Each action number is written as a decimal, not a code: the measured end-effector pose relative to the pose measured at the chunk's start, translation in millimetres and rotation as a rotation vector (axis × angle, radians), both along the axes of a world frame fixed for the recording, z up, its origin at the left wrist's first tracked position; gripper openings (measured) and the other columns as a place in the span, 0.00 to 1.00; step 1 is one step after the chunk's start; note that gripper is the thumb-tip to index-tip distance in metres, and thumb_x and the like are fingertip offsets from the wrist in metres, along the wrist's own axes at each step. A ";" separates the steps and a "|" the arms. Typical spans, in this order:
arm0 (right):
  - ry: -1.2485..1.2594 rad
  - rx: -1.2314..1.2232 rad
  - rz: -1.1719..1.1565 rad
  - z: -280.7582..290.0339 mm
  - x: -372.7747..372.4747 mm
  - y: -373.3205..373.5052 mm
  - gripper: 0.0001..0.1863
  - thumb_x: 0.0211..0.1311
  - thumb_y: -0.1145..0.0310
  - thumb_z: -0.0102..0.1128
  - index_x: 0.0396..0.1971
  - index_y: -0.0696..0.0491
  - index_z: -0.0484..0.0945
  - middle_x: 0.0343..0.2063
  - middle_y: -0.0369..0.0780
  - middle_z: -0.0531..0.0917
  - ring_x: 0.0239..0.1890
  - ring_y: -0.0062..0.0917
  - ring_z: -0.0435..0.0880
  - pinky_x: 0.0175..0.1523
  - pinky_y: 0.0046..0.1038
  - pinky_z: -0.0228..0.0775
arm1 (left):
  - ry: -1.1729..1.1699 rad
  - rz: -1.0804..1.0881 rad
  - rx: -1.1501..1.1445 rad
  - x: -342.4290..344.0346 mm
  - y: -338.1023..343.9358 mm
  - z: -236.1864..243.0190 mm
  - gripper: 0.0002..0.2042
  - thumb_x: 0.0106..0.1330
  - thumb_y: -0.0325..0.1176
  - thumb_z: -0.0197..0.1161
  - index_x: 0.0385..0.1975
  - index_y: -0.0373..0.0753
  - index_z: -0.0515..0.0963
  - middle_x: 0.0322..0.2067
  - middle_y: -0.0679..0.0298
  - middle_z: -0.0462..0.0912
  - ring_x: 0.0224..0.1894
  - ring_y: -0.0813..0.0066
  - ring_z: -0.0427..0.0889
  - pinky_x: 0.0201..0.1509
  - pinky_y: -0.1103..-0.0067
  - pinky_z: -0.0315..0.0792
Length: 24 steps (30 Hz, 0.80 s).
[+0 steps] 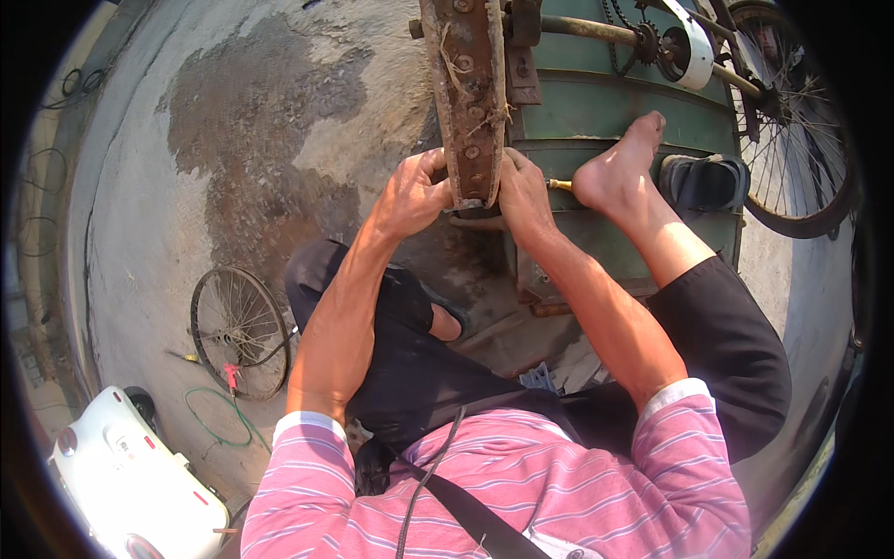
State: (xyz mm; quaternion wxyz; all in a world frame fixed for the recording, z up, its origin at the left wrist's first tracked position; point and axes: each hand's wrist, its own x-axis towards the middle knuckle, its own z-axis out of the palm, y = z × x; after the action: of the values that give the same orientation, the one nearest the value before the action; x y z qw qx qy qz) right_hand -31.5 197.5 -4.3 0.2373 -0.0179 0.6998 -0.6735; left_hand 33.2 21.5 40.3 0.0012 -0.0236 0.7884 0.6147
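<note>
A rusty wheel rim [472,112] stands edge-on in front of me, its channel bare, with several round heads along the middle and frayed shreds on it. My left hand [414,194] grips its near left edge, thumb and fingers closed. On the opposite edge is my right hand [527,194], also closed, its fingertips partly hidden behind the rim. Just right of that hand a small yellow-handled tool [559,184] lies by my bare foot [619,168]; I cannot tell whether the hand touches it.
Beneath my foot are green metal panels [605,112], with an axle [591,30], chain and sprocket above. A spoked wheel with tyre [801,121] and a dark sandal [705,182] are at right. On the left floor lie another spoked wheel [239,334], a green cord [223,441] and a white scooter-like body [135,475].
</note>
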 end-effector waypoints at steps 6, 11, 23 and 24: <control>-0.028 -0.186 0.007 -2.6 7.2 3.3 0.23 0.79 0.54 0.55 0.48 0.60 0.86 0.37 0.38 0.87 0.38 0.20 0.81 0.47 0.28 0.74 | 0.085 0.003 -0.107 -2.3 -6.4 -22.1 0.12 0.70 0.37 0.68 0.46 0.35 0.86 0.36 0.62 0.89 0.38 0.74 0.82 0.44 0.71 0.78; -0.121 -0.227 -0.016 -21.5 5.3 4.7 0.18 0.79 0.58 0.55 0.47 0.58 0.85 0.38 0.34 0.86 0.41 0.16 0.81 0.48 0.24 0.74 | 0.042 -0.024 -0.224 -0.4 -6.0 -24.1 0.12 0.71 0.35 0.67 0.47 0.34 0.85 0.38 0.59 0.90 0.39 0.71 0.85 0.45 0.68 0.79; -0.284 -0.214 -0.294 -62.1 9.7 2.4 0.14 0.76 0.64 0.56 0.50 0.57 0.82 0.36 0.36 0.84 0.33 0.20 0.82 0.32 0.28 0.84 | -0.208 -0.028 -0.201 0.9 -13.3 -43.8 0.12 0.72 0.35 0.73 0.47 0.34 0.84 0.41 0.61 0.88 0.44 0.74 0.84 0.49 0.74 0.78; -0.321 -0.219 -0.302 -59.2 7.6 4.3 0.14 0.76 0.64 0.56 0.50 0.57 0.82 0.36 0.37 0.84 0.33 0.21 0.81 0.33 0.29 0.85 | -0.210 -0.031 -0.184 0.4 -14.3 -43.3 0.13 0.72 0.36 0.73 0.47 0.34 0.84 0.40 0.62 0.87 0.43 0.75 0.83 0.48 0.75 0.78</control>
State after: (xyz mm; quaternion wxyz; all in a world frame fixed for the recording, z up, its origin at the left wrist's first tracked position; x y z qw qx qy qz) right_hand -23.9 201.8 -63.6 0.2389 0.1684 0.5706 -0.7674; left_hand 33.6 7.3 -2.9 0.0910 -0.0755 0.8374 0.5337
